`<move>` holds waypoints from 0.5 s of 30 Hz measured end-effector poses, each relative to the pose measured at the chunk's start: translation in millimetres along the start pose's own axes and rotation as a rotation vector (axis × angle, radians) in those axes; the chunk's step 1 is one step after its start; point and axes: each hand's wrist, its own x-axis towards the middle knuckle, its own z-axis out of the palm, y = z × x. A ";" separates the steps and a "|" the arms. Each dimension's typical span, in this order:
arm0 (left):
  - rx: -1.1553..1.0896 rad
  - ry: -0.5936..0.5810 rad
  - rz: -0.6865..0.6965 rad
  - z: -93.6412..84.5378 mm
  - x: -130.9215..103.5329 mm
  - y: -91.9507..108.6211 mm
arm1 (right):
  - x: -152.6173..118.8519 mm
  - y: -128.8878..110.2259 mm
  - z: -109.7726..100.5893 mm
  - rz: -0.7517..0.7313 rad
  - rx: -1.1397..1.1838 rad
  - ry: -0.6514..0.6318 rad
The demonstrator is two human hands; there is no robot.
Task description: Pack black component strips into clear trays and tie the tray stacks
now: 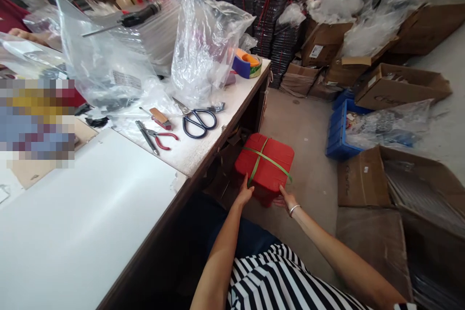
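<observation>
Beside the bench, low over the floor, is a red plastic stool (276, 152) with green straps crossed over its square top. My left hand (246, 192) grips its near left edge, a finger and thumb showing against the red side. At the near right corner my right hand (287, 197), with a bangle at the wrist, has its thumb on the edge and its other fingers partly hidden below. The stool's lower part is mostly out of sight, so I cannot tell whether it touches the floor.
On the workbench (218, 143) to the left lie black-handled scissors (199, 122), red-handled pliers (160, 139), tape rolls (250, 65) and plastic bags (203, 43). Cardboard boxes (363, 179) and a blue crate (336, 131) line the right side. Another person's hand (29, 35) shows far left.
</observation>
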 end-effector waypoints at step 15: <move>0.123 0.002 -0.146 -0.4 -5.1 -3.6 | 31.7 -94.8 -22.2 -0.522 -0.540 0.338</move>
